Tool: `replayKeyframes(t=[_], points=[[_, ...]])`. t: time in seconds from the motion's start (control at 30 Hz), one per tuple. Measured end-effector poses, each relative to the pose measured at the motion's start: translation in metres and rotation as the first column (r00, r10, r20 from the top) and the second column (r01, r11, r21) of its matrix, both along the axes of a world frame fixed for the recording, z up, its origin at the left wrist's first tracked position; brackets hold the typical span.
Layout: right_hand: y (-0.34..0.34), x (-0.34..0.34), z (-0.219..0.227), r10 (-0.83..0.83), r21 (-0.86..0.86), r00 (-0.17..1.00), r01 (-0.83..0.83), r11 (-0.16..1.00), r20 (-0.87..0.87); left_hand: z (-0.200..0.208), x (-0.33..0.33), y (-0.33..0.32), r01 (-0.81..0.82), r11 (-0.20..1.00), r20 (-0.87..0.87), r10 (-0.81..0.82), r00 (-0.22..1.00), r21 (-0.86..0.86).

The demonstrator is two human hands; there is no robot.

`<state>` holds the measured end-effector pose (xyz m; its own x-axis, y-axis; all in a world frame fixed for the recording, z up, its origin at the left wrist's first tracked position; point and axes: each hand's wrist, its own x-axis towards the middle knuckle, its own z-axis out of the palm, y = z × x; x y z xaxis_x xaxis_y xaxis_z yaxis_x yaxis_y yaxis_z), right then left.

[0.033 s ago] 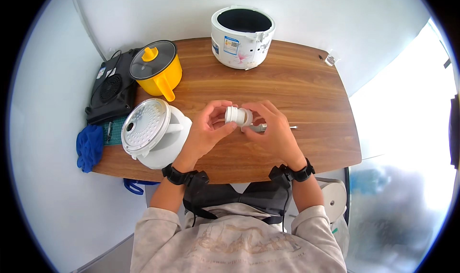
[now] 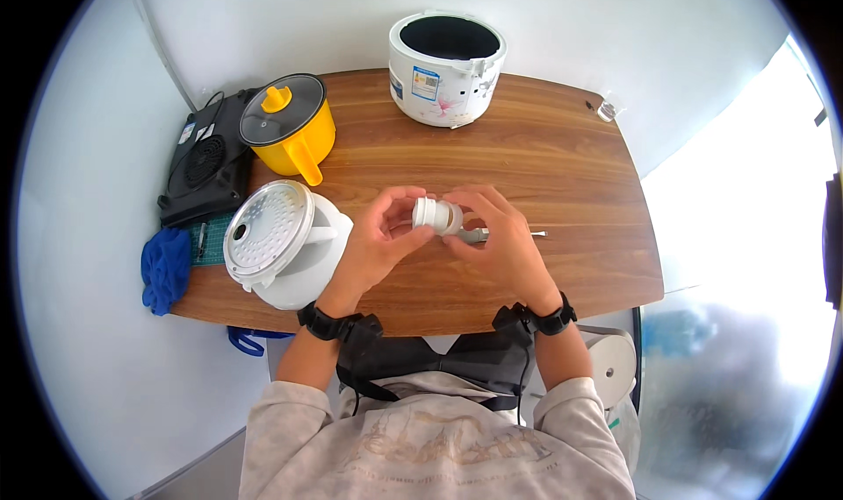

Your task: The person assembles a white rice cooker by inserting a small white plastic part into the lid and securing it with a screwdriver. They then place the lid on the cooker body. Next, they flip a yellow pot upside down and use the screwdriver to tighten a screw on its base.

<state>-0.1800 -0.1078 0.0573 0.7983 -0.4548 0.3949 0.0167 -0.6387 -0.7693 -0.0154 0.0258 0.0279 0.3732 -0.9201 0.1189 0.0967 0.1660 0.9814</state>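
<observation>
Above the middle of the wooden table, my left hand [image 2: 383,237] is closed on a small white ribbed cylindrical plastic part [image 2: 428,213], thumb at its lower edge. My right hand [image 2: 497,237] pinches a translucent whitish ring [image 2: 455,218] at the right end of that part. Whether ring and cylinder are joined or only touching, I cannot tell. Below my right hand, a screwdriver [image 2: 539,234] lies on the table, partly hidden by the fingers; its grey handle and metal tip show on either side.
Left of my hands stands a white appliance lid with a perforated plate [image 2: 268,228]. Behind it are a yellow pot [image 2: 307,144] with a glass lid and a black induction-cooker-like unit [image 2: 206,162]. A white rice-cooker body [image 2: 443,87] stands at the back; blue cloth [image 2: 165,272] lies at left.
</observation>
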Motion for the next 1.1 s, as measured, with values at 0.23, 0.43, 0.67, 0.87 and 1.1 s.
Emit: replayKeyframes(t=[0.23,0.43,0.67,0.87,1.1], points=[[0.015,0.001,-0.005,0.039,0.160,0.999,-0.039,0.986,0.003,0.000,-0.003,0.018,0.016,0.997,-0.080,-0.009,0.997,0.078],[0.025,-0.006,-0.006,0.009,0.115,0.999,-0.013,0.993,0.035,0.007,-0.001,0.034,0.054,0.987,-0.033,-0.050,0.998,0.153],[0.034,-0.001,-0.011,-0.047,-0.032,0.991,0.051,0.998,0.126,0.012,-0.004,0.036,0.107,0.985,0.059,-0.116,0.992,0.137],[0.039,0.000,-0.014,-0.062,-0.019,0.993,0.064,0.998,0.098,0.016,-0.015,0.035,0.156,0.980,-0.014,-0.156,0.988,0.122],[0.035,-0.004,-0.012,0.075,0.323,0.989,-0.113,0.940,0.129,0.009,-0.010,0.037,0.183,0.969,-0.220,-0.144,0.965,0.167]])
